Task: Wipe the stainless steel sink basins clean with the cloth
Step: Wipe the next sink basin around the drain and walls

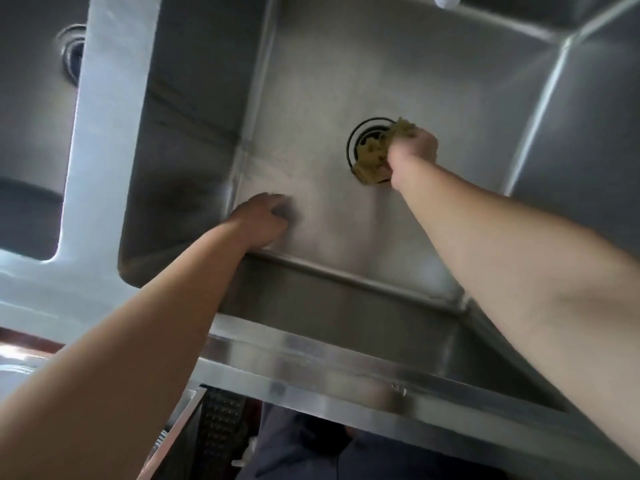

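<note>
Far left: a second basin (31,133) is seen, only its drain (73,53) in it, split from the main one by a flat steel divider (104,133). Main basin (311,81): left hand (259,220) is laid on the floor at the near-left corner, fingers loosely bent, grip holding nothing. Bare floor is left between the hands. Right of centre, the round drain (363,140) is partly covered by the olive cloth (375,161), which is bunched in the right hand (414,147), grip closed around it. Near rim (311,358) is crossed by both forearms. Right wall (571,133) stands well apart from the cloth.
</note>
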The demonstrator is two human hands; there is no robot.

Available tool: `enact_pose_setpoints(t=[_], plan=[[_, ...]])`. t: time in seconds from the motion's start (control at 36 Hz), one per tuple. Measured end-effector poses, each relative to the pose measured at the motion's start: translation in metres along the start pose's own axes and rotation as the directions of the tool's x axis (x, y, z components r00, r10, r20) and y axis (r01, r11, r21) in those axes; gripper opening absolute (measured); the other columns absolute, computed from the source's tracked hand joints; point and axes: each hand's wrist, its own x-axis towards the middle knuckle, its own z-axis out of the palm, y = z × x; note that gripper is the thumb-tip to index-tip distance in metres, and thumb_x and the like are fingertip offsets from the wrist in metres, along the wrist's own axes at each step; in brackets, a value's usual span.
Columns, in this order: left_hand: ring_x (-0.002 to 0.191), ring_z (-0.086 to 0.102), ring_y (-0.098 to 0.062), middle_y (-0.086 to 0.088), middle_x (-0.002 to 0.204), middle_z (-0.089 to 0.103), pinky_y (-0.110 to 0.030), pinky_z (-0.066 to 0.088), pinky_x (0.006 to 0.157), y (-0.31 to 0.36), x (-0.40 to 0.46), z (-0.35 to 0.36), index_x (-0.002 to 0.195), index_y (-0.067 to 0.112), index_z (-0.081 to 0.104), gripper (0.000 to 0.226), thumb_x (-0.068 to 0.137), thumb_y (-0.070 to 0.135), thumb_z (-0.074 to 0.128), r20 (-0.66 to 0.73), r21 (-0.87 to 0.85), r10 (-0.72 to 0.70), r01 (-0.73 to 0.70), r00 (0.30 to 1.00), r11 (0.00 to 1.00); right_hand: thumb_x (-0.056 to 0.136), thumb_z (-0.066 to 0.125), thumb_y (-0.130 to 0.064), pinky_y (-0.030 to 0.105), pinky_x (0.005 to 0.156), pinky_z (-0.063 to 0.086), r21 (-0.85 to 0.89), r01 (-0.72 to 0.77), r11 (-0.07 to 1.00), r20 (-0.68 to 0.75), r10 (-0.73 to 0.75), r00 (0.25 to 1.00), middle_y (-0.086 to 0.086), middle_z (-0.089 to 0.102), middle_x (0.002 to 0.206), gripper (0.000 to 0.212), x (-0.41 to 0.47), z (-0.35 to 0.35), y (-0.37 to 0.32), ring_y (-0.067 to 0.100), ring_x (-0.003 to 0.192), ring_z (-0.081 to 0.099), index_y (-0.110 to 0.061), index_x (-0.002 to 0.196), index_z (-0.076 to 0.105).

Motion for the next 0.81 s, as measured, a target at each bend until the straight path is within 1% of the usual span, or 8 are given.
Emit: enact_pose_setpoints(t=[0.08,0.22,0.31,0.36,0.44,0.58,0.67,0.81], plan=[[0.115,0.059,-0.021,0.002,0.141,0.056,-0.016,0.042,0.081,0.022,-0.042,-0.022,0.14,0.033,0.052,0.049,0.092,0.029,0.06,-0.125,-0.123,0.028,-0.043,0.992,0.991,0.075,0.066,-0.011,0.031,0.071,0.06,-0.262,0.199,0.944,0.098,-0.179,0.979,-0.001,0.071,0.088,0.016,-0.006,-0.011,-0.004,0.022,0.083,0.069,-0.021,0.085,0.07],[0.135,0.044,-0.019,0.003,0.15,0.046,-0.022,0.031,0.109,0.014,-0.126,-0.056,0.142,0.027,0.052,0.054,0.088,0.019,0.055,-0.592,-0.06,0.176,-0.261,0.786,0.964,0.061,0.072,-0.015,0.025,0.067,0.048,-0.371,0.51,0.776,0.506,-0.292,0.812,-0.002,0.064,0.087,0.03,-0.049,-0.004,0.002,0.017,0.08,0.059,-0.026,0.088,0.067],[0.146,0.03,-0.024,-0.005,0.158,0.034,-0.033,0.023,0.118,-0.012,-0.155,-0.049,0.147,0.02,0.044,0.059,0.089,0.017,0.051,-0.769,-0.035,0.123,-0.234,0.628,0.972,0.067,0.071,-0.011,0.023,0.07,0.04,-0.35,0.727,0.591,0.738,-0.304,0.603,0.0,0.059,0.094,0.03,-0.09,0.027,0.008,0.021,0.09,0.058,-0.023,0.095,0.068],[0.15,0.017,-0.028,-0.008,0.162,0.024,-0.041,0.014,0.123,-0.027,-0.169,-0.038,0.15,0.019,0.038,0.058,0.095,0.017,0.053,-0.826,0.044,0.132,-0.171,0.547,0.984,0.074,0.073,-0.008,0.024,0.087,0.042,-0.253,0.815,0.522,0.877,-0.232,0.421,0.004,0.057,0.115,0.038,-0.117,0.052,0.018,0.023,0.109,0.056,-0.018,0.111,0.069],[0.152,0.008,-0.027,-0.008,0.164,0.017,-0.049,0.012,0.123,-0.044,-0.181,-0.019,0.154,0.02,0.03,0.06,0.098,0.028,0.052,-0.834,0.013,0.075,-0.116,0.546,0.993,0.085,0.072,-0.018,0.027,0.115,0.029,-0.182,0.875,0.448,0.975,-0.036,0.221,0.011,0.043,0.149,0.057,-0.149,0.088,0.04,0.02,0.137,0.04,-0.015,0.139,0.052],[0.153,-0.002,-0.022,0.0,0.166,0.004,-0.045,0.005,0.124,-0.053,-0.177,0.005,0.158,0.024,0.009,0.074,0.098,0.057,0.034,-0.768,0.01,-0.09,0.153,0.634,0.988,0.08,0.06,-0.053,0.038,0.098,0.045,-0.293,0.832,0.471,0.919,-0.103,0.382,0.009,0.059,0.134,0.056,-0.157,0.122,0.082,0.031,0.122,0.055,-0.025,0.129,0.055],[0.153,0.003,-0.023,0.0,0.166,0.01,-0.043,0.008,0.124,-0.053,-0.173,0.007,0.158,0.024,0.013,0.073,0.097,0.056,0.037,-0.791,0.011,-0.089,0.16,0.606,0.987,0.087,0.052,-0.047,0.044,0.093,0.041,-0.42,0.882,0.214,0.894,-0.069,0.443,0.007,0.053,0.134,0.046,-0.15,0.133,0.103,0.037,0.122,0.048,-0.027,0.129,0.049],[0.153,0.007,-0.024,0.0,0.165,0.014,-0.043,0.01,0.124,-0.056,-0.173,0.009,0.157,0.024,0.019,0.071,0.094,0.048,0.042,-0.812,0.003,-0.08,0.142,0.578,0.99,0.097,0.05,-0.028,0.046,0.103,0.031,-0.24,0.951,-0.196,0.968,-0.116,0.221,0.002,0.035,0.15,0.04,-0.142,0.127,0.124,0.037,0.131,0.032,-0.027,0.137,0.053]])
